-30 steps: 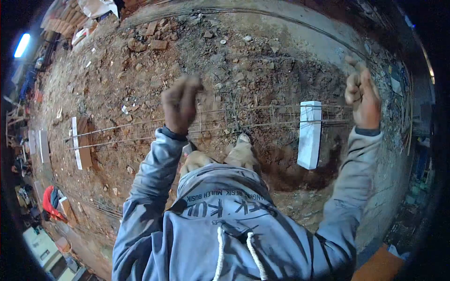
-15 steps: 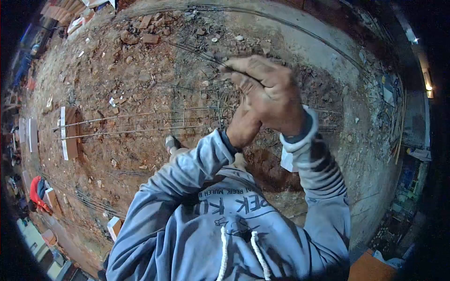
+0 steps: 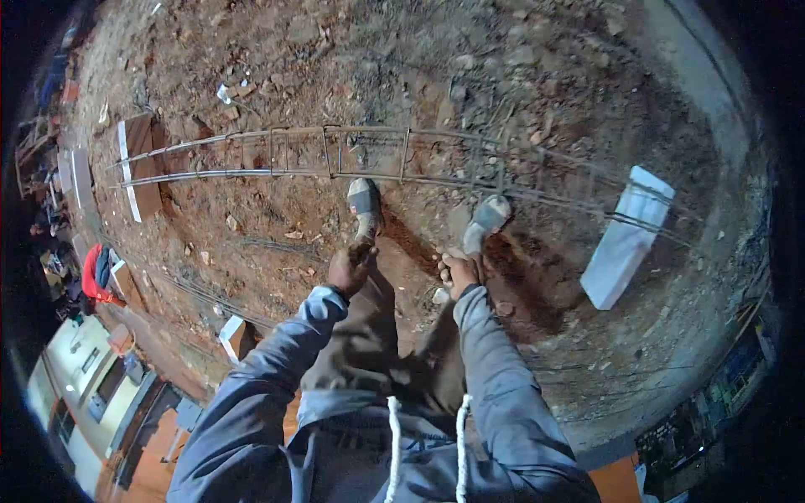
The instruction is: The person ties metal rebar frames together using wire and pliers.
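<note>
My left hand [image 3: 352,270] is closed in front of my left leg. Its fingertips are dark, and what they hold, if anything, cannot be made out. My right hand [image 3: 459,272] is curled closed near my right shin, with the thumb against the fingers; any small thing in it is too small to name. Both hands are apart, nearest to a long rebar cage [image 3: 327,151] with square stirrups. It lies across the ground just beyond my feet, and neither hand touches it.
The cage rests on a block [image 3: 144,168] at the left and a white-topped block [image 3: 629,235] at the right. Loose rods [image 3: 201,293] lie on the rubble ground. A person in red [image 3: 99,272] bends down at far left. My shoes [image 3: 364,197] stand beside the cage.
My hands have come down from a raised, joined position and moved apart. Thin dark strands seen by them earlier no longer show clearly. The view has shifted, bringing both feet and the right block into sight.
</note>
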Demonstrator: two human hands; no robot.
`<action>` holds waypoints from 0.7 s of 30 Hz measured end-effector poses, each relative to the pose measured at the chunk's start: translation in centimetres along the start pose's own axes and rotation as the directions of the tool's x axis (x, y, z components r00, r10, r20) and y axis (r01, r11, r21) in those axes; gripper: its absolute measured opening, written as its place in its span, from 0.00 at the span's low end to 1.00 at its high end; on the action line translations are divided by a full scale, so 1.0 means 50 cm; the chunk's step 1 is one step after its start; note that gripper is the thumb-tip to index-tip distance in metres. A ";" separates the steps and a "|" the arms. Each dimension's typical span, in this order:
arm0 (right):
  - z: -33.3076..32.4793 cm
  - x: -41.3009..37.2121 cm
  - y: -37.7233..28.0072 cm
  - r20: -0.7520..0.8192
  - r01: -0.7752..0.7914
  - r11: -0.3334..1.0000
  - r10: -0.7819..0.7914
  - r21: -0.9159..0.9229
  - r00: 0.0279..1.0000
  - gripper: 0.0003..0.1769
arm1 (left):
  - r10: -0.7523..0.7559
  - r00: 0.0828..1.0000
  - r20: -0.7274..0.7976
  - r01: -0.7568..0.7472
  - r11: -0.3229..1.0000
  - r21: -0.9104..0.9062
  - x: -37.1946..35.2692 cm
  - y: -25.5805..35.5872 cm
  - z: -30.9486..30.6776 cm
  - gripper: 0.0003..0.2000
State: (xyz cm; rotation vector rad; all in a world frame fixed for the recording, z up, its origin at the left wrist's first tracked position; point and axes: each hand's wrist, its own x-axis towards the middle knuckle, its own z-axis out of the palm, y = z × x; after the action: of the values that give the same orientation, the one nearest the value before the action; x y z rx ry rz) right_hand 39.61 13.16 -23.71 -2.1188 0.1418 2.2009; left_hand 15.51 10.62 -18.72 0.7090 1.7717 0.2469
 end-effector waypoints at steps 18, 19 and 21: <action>0.134 0.367 -0.061 0.282 0.369 0.812 -0.523 0.453 0.805 0.14 | 0.362 0.932 -0.019 -0.244 0.666 0.704 0.397 0.096 0.145 0.13; 0.128 0.373 -0.057 0.280 0.366 0.811 -0.521 0.456 0.806 0.14 | 0.342 0.940 -0.013 -0.256 0.728 0.636 0.405 0.091 0.145 0.12; 0.125 0.394 -0.056 0.333 0.385 0.835 -0.519 0.392 0.787 0.14 | 0.324 0.946 0.002 -0.262 0.762 0.592 0.425 0.067 0.142 0.12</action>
State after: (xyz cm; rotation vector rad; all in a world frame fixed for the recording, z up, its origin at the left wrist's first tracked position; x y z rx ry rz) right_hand 32.98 16.60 -43.18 -1.2907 -0.0611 2.1055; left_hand 19.77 24.22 -36.30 1.4545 1.8353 -0.0742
